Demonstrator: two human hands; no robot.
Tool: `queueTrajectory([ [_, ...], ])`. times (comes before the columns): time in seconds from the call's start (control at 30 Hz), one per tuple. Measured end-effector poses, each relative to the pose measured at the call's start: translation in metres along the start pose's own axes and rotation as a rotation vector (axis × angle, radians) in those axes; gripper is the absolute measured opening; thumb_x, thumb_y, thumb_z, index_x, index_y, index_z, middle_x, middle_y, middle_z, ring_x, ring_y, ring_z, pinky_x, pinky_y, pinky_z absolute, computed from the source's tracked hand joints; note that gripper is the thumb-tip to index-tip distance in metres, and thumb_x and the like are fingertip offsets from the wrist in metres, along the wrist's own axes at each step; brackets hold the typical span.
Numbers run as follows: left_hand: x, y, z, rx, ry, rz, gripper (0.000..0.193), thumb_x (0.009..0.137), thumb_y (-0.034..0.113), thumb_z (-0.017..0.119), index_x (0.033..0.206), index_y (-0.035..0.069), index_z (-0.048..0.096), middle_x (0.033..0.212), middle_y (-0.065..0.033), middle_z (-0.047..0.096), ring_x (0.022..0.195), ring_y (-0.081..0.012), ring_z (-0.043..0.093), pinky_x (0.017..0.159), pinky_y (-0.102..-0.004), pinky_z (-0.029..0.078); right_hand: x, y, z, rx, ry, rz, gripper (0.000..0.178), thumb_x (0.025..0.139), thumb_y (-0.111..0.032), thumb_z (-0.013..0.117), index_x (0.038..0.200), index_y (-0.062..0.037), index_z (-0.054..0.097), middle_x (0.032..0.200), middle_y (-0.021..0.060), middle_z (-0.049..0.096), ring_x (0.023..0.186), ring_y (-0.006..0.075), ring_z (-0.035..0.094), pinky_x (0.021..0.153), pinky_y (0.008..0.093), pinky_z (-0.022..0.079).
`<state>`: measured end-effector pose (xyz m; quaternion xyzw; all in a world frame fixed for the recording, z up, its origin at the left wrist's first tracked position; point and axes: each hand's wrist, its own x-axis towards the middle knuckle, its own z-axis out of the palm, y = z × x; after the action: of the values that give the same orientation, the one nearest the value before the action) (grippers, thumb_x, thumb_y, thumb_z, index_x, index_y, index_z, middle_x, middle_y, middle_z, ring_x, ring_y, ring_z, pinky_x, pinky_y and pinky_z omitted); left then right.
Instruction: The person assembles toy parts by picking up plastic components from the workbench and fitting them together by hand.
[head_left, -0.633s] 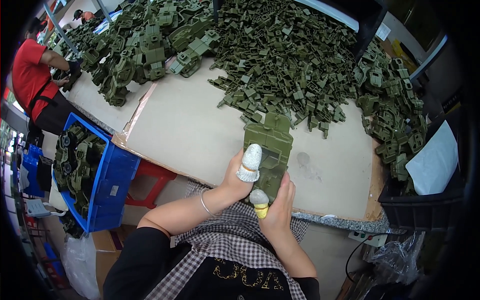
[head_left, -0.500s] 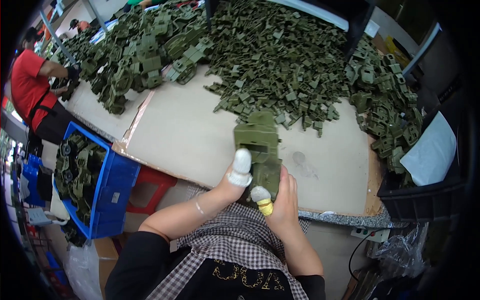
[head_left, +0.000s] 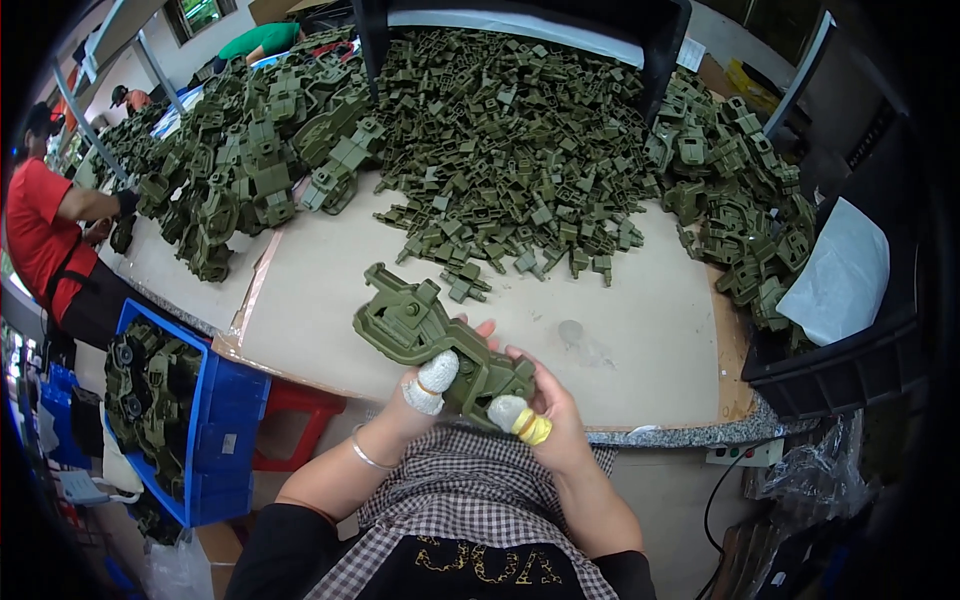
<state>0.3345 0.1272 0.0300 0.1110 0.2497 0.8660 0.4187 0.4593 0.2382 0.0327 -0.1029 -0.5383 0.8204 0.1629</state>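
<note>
My left hand (head_left: pixel 425 390) and my right hand (head_left: pixel 548 412) hold an olive-green plastic toy vehicle body (head_left: pixel 410 318) above the near edge of the table. Its hollow, ribbed side faces up, and it slants from far left to near right. The left hand grips its middle, with a white-wrapped thumb on top and fingertips showing at the far side. At the near right end, the right hand presses a thumb wrapped in white and yellow; its other fingers lie behind the part. Beyond it a heap of small green plastic parts (head_left: pixel 510 150) covers the table's far middle.
Larger green vehicle bodies are piled at the left (head_left: pixel 260 150) and right (head_left: pixel 745 220). A blue crate (head_left: pixel 230 425) of assembled green pieces stands left, beside a red stool (head_left: pixel 305 425). A black bin (head_left: pixel 840 365) with a white sheet (head_left: pixel 840 270) is right. A person in red (head_left: pixel 45 220) works far left.
The vehicle body has been turned over, from its outer face to its hollow side, and swung from upright to slanting left. Both hands still hold it. The whole view has shifted slightly.
</note>
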Motion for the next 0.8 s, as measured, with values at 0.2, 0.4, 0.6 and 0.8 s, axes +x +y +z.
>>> queueTrajectory([
  [0.2,-0.007,0.086,0.012,0.921,-0.261,-0.528,0.033,0.082,0.022,0.062,0.103,-0.002,0.055,0.096,-0.015,0.061,0.087,-0.02,0.061,0.073,-0.0298,0.049,0.019,-0.021,-0.046,-0.37,0.002,0.048,0.06,0.073,-0.005,0.068,0.126,-0.0006,0.041,0.115,0.0112,0.052,0.107,0.0186,0.051,0.092,0.0312,0.041],
  [0.4,0.069,0.041,0.035,1.8,-0.86,-0.197,0.043,0.077,0.026,0.058,0.111,0.002,0.052,0.112,-0.0168,0.052,0.105,-0.0332,0.05,0.087,-0.0375,0.041,0.027,-0.034,-0.053,-0.63,-0.173,0.011,0.064,0.067,-0.015,0.072,0.122,0.0012,0.045,0.11,0.0127,0.052,0.103,0.0232,0.052,0.089,0.0317,0.04],
  [0.6,0.086,0.017,0.038,1.828,-0.955,-0.397,0.045,0.071,0.034,0.061,0.105,0.005,0.06,0.098,-0.0164,0.061,0.093,-0.0327,0.057,0.079,-0.0381,0.045,0.006,-0.029,-0.041,-0.745,-0.212,0.065,0.059,0.076,-0.02,0.064,0.125,0.0,0.039,0.123,0.0133,0.044,0.112,0.0228,0.042,0.096,0.0345,0.034],
  [0.8,0.088,0.021,0.042,1.804,-0.802,-0.357,0.038,0.066,0.031,0.063,0.095,0.006,0.066,0.087,-0.0151,0.064,0.085,-0.0318,0.06,0.071,-0.0388,0.047,0.008,-0.033,-0.045,-1.026,-0.113,0.016,0.068,0.081,-0.032,0.061,0.134,-0.0032,0.03,0.135,0.0189,0.034,0.126,0.0295,0.032,0.104,0.0374,0.025],
])
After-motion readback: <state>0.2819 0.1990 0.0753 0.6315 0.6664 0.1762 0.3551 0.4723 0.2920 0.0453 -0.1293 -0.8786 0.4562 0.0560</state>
